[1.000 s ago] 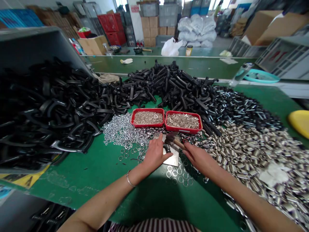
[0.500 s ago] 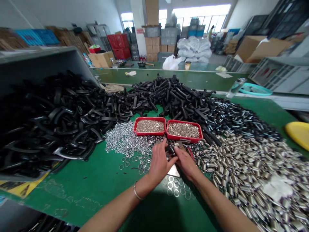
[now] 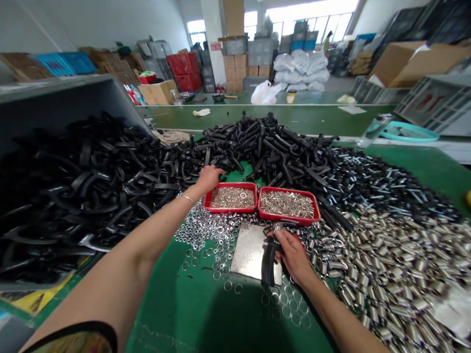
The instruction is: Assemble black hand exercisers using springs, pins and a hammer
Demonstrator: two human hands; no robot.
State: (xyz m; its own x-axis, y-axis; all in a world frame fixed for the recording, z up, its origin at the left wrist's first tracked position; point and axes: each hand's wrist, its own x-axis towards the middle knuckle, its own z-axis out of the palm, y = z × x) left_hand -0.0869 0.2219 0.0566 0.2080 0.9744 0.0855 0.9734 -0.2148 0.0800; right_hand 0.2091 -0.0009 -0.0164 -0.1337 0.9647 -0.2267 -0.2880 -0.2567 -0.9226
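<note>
My right hand (image 3: 293,252) is closed on a black curved handle (image 3: 270,264), with a small metal fitting at its upper end. The handle hangs over a flat metal plate (image 3: 248,252) on the green table. My left hand (image 3: 209,177) is stretched forward at the edge of the pile of black handles (image 3: 253,139), just behind the left red tray (image 3: 230,211). Its fingertips are hidden, so whether it grips a part does not show. Small metal pieces fill the left tray and the right red tray (image 3: 290,218).
Loose metal rings (image 3: 289,301) lie near the plate, and many small nuts (image 3: 198,230) spread left of it. Metal sleeves (image 3: 382,264) and black bolt-like parts (image 3: 371,179) heap up on the right. A grey bin (image 3: 121,93) of black curved parts stands at the left.
My left hand has left my right hand and reached forward and left to the black pile. The metal plate is uncovered, and the handle in my right hand shows clearly.
</note>
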